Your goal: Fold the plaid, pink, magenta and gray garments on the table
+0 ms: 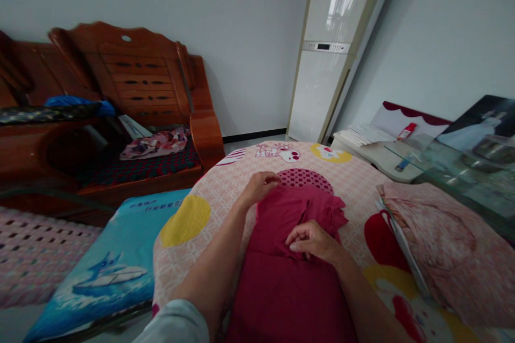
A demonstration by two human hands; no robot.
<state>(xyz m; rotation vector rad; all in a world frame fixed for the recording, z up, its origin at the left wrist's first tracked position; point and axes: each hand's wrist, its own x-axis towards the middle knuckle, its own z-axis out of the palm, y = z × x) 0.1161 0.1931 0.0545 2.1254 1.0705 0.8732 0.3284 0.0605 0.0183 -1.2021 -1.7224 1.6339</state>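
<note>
A dark pink garment [281,284] lies lengthwise on a round table with a patterned cloth [225,236], its far part folded over and ruffled at the right edge. My left hand [261,186] is at the garment's far left corner, fingers bent and close together; whether fabric is between them is too small to tell. My right hand [311,240] rests over the middle of the garment, near a fold, with its fingers curled and the thumb below them. Its fingertips touch or hover just above the fabric, and nothing is visibly gripped.
At the right of the table lies a pale pink cloth bundle [450,241], beside a glass shelf [462,171]. A blue printed bag [120,268] stands left of the table. Behind are a wooden chair [140,75] and a tall white appliance [317,91].
</note>
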